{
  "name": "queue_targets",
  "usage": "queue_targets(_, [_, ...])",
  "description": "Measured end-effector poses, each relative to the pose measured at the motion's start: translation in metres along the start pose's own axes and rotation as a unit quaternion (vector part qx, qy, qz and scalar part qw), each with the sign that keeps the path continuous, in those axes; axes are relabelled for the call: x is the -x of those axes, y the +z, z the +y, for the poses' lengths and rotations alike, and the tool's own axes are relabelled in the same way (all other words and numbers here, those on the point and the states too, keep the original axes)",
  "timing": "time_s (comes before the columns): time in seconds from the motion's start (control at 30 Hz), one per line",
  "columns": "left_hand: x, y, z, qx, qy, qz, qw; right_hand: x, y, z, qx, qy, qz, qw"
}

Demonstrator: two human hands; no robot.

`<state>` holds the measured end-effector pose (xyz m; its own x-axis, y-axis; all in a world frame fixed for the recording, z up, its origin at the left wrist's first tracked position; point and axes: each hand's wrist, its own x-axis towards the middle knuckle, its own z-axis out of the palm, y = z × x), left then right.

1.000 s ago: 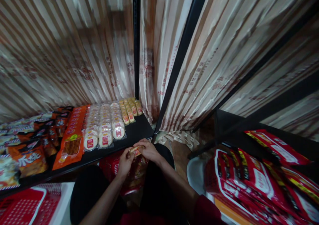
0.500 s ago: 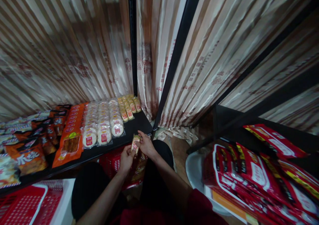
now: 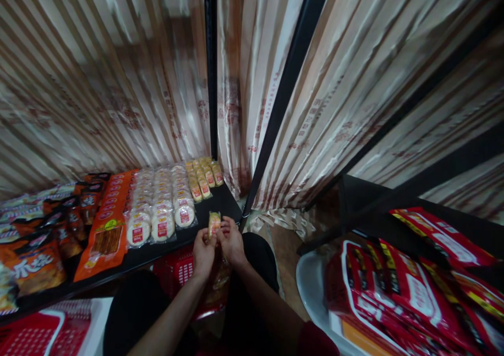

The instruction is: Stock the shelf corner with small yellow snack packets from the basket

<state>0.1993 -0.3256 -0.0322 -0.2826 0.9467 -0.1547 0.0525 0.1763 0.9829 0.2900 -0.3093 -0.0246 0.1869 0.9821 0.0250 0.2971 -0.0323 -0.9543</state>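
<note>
Between my two hands is a small wrapped snack cake [image 3: 214, 222] in clear and yellow packaging with a red label. The fingers of my left hand [image 3: 203, 253] pinch its left side near the lower end. My right hand [image 3: 231, 243] grips it from the right. Below my hands, between my knees, a red basket [image 3: 184, 269] holds more wrapped pieces, partly hidden by my arms. Just beyond my hands, rows of similar small yellow packs [image 3: 205, 176] lie at the right end of the black shelf [image 3: 218, 201].
Left along the shelf lie round white wrapped cakes [image 3: 163, 226], a long orange packet [image 3: 104, 230] and orange-black snack bags [image 3: 35, 267]. Red packets [image 3: 413, 288] fill a basket at right. Black posts [image 3: 275, 98] and pleated curtains [image 3: 157, 72] stand behind. A white stool [image 3: 309, 274] is at right.
My hands have drawn closer together around the snack cake, which now points more upright. The right fingers have come down onto it. The view has shifted slightly.
</note>
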Motion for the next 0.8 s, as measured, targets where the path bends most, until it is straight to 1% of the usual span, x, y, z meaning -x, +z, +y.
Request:
queue_targets(0.1, [-0.009,0.004,0.005,-0.138,0.040,0.035,0.989,-0.007,0.004,0.001,-0.018,-0.010,0.021,1.000])
queue_targets(0.17, [-0.015,0.007,0.009,-0.192,0.049,0.038,0.979,-0.013,0.004,0.002,-0.012,-0.016,0.040,0.999])
queue_targets(0.27, [-0.023,0.011,0.017,-0.239,0.041,0.009,0.970,-0.023,0.004,0.003,0.003,-0.034,0.051,0.998])
queue_targets(0.37, [-0.032,0.014,0.029,-0.290,0.013,-0.035,0.956,-0.033,0.005,0.003,0.011,-0.044,0.053,0.998])
queue_targets(0.47, [-0.041,0.016,0.043,-0.326,-0.007,-0.055,0.944,-0.041,0.008,0.003,0.019,-0.041,0.057,0.997])
queue_targets(0.57, [-0.047,0.017,0.053,-0.349,-0.005,-0.057,0.935,-0.047,0.011,0.005,0.038,-0.040,0.063,0.997])
queue_targets(0.67, [-0.051,0.019,0.056,-0.367,-0.002,-0.072,0.927,-0.052,0.013,0.010,0.056,-0.040,0.071,0.995])
queue_targets(0.8, [-0.057,0.024,0.055,-0.381,0.005,-0.079,0.921,-0.058,0.014,0.020,0.046,-0.043,0.076,0.995])
